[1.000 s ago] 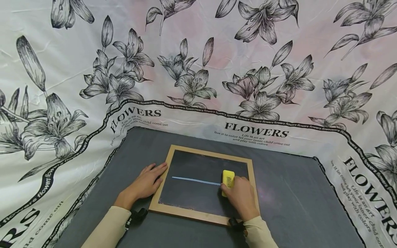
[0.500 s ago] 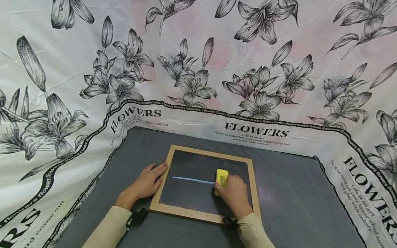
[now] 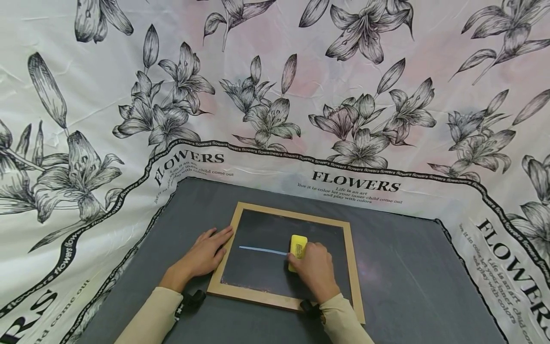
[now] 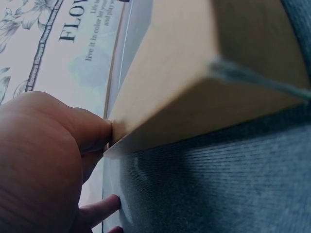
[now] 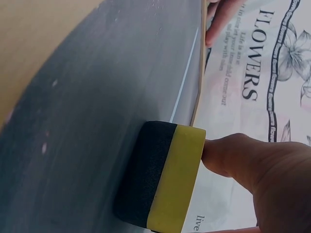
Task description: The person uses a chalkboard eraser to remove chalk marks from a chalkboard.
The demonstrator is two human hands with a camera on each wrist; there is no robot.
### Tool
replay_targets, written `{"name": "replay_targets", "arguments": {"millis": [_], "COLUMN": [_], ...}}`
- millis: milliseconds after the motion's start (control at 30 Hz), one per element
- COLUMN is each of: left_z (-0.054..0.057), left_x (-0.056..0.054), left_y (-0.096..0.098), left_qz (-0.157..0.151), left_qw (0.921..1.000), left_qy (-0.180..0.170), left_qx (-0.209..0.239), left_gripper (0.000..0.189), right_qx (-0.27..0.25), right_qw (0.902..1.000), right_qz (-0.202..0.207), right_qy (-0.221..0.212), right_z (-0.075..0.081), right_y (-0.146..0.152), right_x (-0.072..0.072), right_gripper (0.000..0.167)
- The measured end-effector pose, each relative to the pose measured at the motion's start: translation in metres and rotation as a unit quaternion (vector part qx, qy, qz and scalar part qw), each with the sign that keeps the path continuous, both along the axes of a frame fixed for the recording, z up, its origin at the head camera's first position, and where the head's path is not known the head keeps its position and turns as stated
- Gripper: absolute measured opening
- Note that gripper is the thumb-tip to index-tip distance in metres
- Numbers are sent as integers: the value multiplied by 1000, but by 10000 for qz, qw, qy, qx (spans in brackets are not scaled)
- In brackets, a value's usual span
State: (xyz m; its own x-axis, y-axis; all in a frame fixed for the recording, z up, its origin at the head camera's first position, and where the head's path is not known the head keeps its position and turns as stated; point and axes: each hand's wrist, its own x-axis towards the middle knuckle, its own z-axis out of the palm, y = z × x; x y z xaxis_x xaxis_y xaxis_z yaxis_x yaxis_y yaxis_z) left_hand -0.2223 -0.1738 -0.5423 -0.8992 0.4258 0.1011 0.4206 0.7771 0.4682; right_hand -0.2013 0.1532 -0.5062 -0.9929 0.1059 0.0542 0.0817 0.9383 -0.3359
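Observation:
A chalkboard (image 3: pixel 258 272) with a light wooden frame lies flat on the grey table, crossed by a blue chalk line (image 3: pixel 263 249). My right hand (image 3: pixel 317 271) grips a yellow board eraser (image 3: pixel 298 244) over the right end of that line. In the right wrist view the dark felt side of the eraser (image 5: pixel 177 179) is down on the board, with my thumb against its yellow back. At the board's left edge my left hand (image 3: pixel 199 257) rests with its fingers stretched out. Up close in the left wrist view, fingertips touch the side of the wooden frame (image 4: pixel 165 73).
Grey cloth (image 3: pixel 412 282) covers the table around the board. A white curtain (image 3: pixel 275 165) printed with flowers and lettering hangs behind and at both sides. Black straps with cameras (image 3: pixel 193 300) sit on both wrists.
My right hand has slid left across the board with the eraser, and the visible blue line has become shorter from its right end. The left hand stays in place.

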Motion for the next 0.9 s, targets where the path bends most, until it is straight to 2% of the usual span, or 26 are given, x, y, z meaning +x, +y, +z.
{"name": "replay_targets", "arguments": {"millis": [400,667,900], "left_z": [-1,-2,-1], "left_x": [0,0,1], "left_y": [0,0,0], "left_qz": [18,6,17], "left_qw": [10000,10000,10000], "left_qy": [-21,24,23], "left_qx": [-5,-2,10], "left_gripper": [56,56,56], "right_qx": [-73,-69,-164], "right_qw": [9999,9995,9995], "right_qz": [99,262,279], "right_qy": [17,189,32], "right_z": [1,0,-1], "right_y": [-13,-22,-31], "right_x": [-3,-4,-7], "right_gripper": [61,60,62]}}
